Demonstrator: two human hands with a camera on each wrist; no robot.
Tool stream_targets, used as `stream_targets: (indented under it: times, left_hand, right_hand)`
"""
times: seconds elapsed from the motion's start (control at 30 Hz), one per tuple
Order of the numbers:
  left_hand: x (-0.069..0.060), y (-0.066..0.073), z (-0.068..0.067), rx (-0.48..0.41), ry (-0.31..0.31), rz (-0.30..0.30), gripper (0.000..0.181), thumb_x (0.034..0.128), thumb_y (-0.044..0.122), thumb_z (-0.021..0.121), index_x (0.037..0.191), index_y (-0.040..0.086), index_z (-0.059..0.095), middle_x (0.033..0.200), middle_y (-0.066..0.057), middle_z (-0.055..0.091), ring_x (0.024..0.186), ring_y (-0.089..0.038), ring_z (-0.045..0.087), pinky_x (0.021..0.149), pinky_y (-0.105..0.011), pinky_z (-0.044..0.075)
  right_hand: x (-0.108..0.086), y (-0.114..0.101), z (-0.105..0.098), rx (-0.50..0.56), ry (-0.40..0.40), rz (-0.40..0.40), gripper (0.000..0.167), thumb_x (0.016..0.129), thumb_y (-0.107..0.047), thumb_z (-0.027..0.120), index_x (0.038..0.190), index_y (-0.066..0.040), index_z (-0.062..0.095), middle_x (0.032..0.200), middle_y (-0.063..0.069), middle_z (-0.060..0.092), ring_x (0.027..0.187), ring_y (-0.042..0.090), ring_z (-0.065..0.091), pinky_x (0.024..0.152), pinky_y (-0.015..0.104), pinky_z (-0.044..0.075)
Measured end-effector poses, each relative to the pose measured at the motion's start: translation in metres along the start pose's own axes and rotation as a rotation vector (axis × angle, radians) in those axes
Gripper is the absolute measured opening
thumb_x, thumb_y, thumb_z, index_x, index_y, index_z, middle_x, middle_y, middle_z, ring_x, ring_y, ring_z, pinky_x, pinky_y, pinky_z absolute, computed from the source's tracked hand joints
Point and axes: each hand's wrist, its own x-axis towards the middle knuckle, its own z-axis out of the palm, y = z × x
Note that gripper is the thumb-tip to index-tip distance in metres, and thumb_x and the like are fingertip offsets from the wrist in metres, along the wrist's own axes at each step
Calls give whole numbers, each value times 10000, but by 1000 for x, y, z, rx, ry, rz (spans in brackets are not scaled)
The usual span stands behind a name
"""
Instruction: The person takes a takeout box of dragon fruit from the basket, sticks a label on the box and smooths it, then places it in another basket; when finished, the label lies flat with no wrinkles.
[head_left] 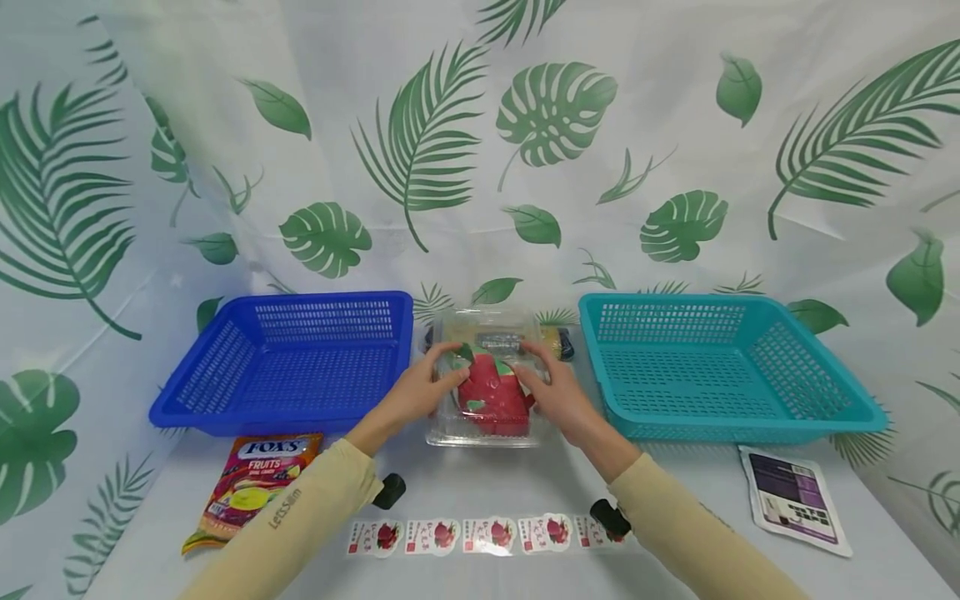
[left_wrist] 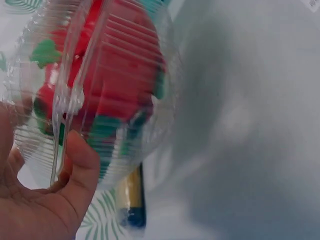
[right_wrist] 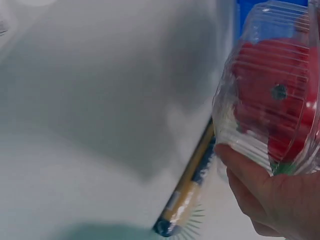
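Observation:
Both hands hold a clear plastic clamshell box [head_left: 483, 440] above the table, between the two baskets. Inside lie red fruit-like things [head_left: 491, 396] with green tips, looking like dragon fruit. My left hand [head_left: 414, 398] grips the box's left side; in the left wrist view its thumb and fingers pinch the flanges where lid and base meet. On the opposite side my right hand [head_left: 561, 398] holds the box, with fingers partly hidden behind it. Under and behind the box, a long yellow and dark blue packet [right_wrist: 187, 192] lies on the table.
A blue basket [head_left: 281, 421] stands left, a teal basket [head_left: 738, 427] right. In front of them lie an orange candy bag [head_left: 251, 487] and a white and purple pouch [head_left: 797, 500]. A strip of dragon fruit stickers [head_left: 491, 536] lies along the near side.

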Motion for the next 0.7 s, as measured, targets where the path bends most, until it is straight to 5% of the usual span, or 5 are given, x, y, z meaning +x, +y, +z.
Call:
stream_targets:
  times: [0.37, 0.7]
  left_hand:
    - [4, -17, 22, 19, -48, -3, 545, 994, 367, 564, 1489, 236, 375, 601, -4, 390, 430, -151, 443, 460, -293, 419]
    - [8, -19, 27, 28, -49, -5, 564, 977, 419, 578, 1486, 273, 382, 576, -2, 394, 422, -171, 463, 468, -305, 421]
  right_hand:
    - [0, 26, -3, -94, -50, 82, 553, 1025, -384, 488, 1523, -273, 277, 1495, 203, 293, 951, 263, 539, 763, 393, 510]
    - [3, 33, -7, -183, -98, 45, 555, 1049, -358, 426, 1542, -240, 198, 1401, 253, 341, 969, 274, 560, 780, 393, 521]
